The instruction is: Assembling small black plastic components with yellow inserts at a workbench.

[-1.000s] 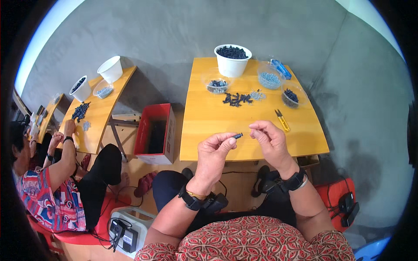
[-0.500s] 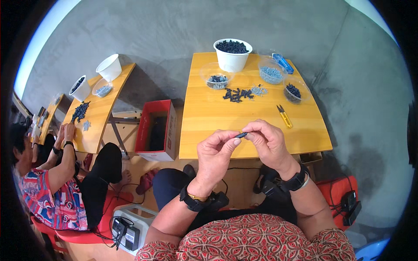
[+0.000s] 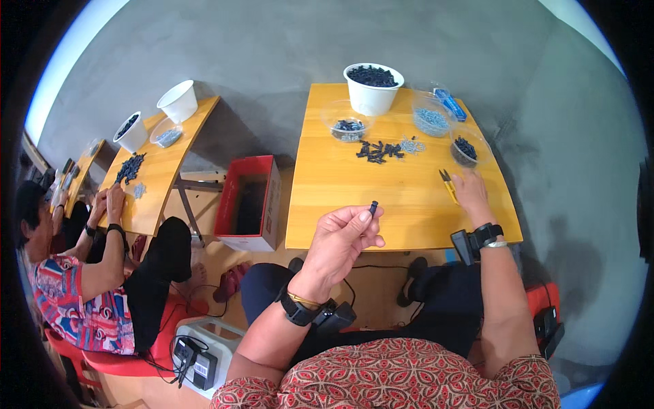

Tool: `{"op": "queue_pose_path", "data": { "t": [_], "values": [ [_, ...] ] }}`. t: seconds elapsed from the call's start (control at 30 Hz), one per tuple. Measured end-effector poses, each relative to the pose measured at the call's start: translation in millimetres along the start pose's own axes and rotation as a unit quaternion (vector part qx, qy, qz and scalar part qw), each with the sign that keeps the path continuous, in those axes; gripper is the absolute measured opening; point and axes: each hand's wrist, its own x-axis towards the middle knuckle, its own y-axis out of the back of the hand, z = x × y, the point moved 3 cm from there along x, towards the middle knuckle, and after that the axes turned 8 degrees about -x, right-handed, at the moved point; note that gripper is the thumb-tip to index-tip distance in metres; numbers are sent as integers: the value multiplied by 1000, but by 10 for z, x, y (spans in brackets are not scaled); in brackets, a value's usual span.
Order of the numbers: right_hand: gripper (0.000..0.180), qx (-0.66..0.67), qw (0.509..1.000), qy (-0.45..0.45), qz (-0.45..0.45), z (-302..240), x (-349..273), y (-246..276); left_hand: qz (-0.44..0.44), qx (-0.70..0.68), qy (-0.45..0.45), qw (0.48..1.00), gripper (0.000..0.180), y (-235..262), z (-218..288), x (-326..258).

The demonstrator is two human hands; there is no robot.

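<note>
1. A white tub (image 3: 372,89) of dark pieces stands at the far edge of the yellow table (image 3: 340,204).
2. A red cardboard box (image 3: 249,202) sits on the floor left of it.
3. A person in a patterned shirt (image 3: 82,300) sits at a second yellow table (image 3: 163,170), which carries two white tubs (image 3: 178,101).

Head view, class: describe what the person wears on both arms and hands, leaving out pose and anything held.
Both hands are bare and ungloved. The left hand has a black wrist strap with a thin gold bangle. The right hand has a black strap carrying a boxy black device. Red patterned short sleeves.
</note>
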Motion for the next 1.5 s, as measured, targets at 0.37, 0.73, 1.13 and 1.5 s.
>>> {"op": "queue_pose_path", "data": {
  "t": [0.37, 0.73, 1.13, 1.5],
  "values": [
    [23, -127, 984, -42, -121, 13, -87, -286, -6, -21, -6, 1000, 20, 10, 84, -66],
    [18, 436, 892, 27, -117, -1011, -750, 856, 69, 98, -151, 981, 11, -161, 247, -306],
    [33, 354, 882, 301, -80, -1798, -1022, 1449, 41, 66, -141, 987, 13, -329, 238, -366],
    [39, 303, 897, 302, -115, -1845, -950, 1411, 37, 44, -122, 991, 16, -319, 263, -351]
  ]
}}
